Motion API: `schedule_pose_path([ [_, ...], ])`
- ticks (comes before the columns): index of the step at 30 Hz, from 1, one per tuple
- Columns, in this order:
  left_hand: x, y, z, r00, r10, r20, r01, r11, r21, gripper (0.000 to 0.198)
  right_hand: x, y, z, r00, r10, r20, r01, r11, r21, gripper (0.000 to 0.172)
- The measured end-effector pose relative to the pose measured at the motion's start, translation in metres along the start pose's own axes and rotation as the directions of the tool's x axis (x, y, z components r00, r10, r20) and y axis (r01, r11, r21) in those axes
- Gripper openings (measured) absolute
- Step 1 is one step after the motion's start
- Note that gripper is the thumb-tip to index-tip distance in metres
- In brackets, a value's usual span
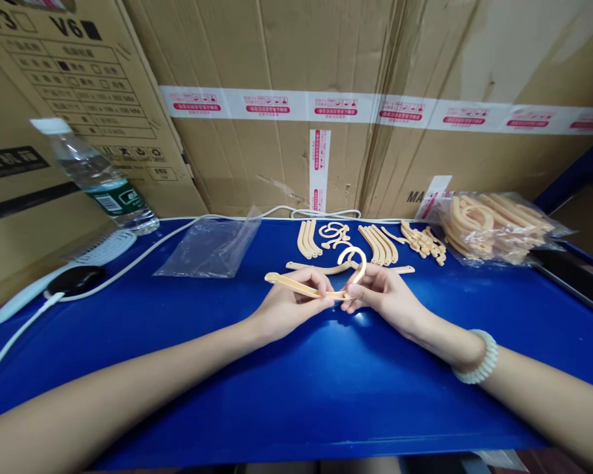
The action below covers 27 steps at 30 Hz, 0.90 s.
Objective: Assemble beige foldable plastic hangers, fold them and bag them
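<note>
My left hand (289,304) is closed around a cream plastic hanger arm (284,283), whose free end points left. My right hand (388,293) pinches the base of a cream hanger hook (362,262) against the arm's inner end. The hook's curve rises above my fingertips; my fingers partly hide the joint. Just behind my hands lies an assembled-looking cream hanger (316,268), its middle partly covered. Farther back are hanger arms in a left row (309,239) and a right row (377,245), loose hooks (332,230) between them, and small connector pieces (422,241).
A clear bag of cream parts (499,224) sits at the back right beside a dark flat object (573,283). On the left are a flat plastic bag (202,247), water bottle (103,181), hairbrush (103,249), and black puck (76,280) with white cable. Cardboard boxes (277,52) wall the blue table (296,395).
</note>
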<state>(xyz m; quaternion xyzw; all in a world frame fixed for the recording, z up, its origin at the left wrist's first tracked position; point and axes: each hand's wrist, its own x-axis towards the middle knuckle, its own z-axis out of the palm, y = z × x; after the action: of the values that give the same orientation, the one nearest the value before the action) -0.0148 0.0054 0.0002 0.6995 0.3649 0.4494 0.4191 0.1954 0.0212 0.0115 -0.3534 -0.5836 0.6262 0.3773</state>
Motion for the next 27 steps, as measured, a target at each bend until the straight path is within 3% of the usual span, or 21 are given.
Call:
schedule_pose_path([
  [5,0.002,0.001,0.002,0.999,-0.023,-0.022,0.023,1.000,-0.013,0.017,-0.002,-0.001,0.003,0.999,-0.047,-0.015,0.046,0.996,-0.077,0.032],
  [10,0.003,0.000,0.003,0.988,-0.145,-0.053,0.131,0.968,-0.212,0.028,-0.005,-0.006,0.007,0.977,-0.206,-0.055,0.180,0.935,-0.306,0.025],
  [19,0.000,-0.002,0.009,0.971,-0.228,0.074,0.239,0.931,-0.275,0.036,-0.005,0.001,0.010,0.991,-0.126,-0.036,0.112,0.957,-0.266,0.034],
  [22,0.001,0.001,0.008,0.963,-0.258,0.075,0.268,0.919,-0.290,0.036,-0.005,-0.007,0.008,0.992,-0.125,0.021,0.126,0.949,-0.290,0.034],
  [25,0.002,0.004,0.007,0.957,-0.289,0.040,0.288,0.911,-0.295,0.038,0.000,-0.021,-0.009,0.975,-0.219,0.029,0.208,0.866,-0.455,0.035],
  [27,0.003,0.005,0.006,0.953,-0.302,0.016,0.292,0.908,-0.301,0.038,0.006,-0.030,-0.031,0.930,-0.368,0.014,0.282,0.688,-0.668,0.030],
])
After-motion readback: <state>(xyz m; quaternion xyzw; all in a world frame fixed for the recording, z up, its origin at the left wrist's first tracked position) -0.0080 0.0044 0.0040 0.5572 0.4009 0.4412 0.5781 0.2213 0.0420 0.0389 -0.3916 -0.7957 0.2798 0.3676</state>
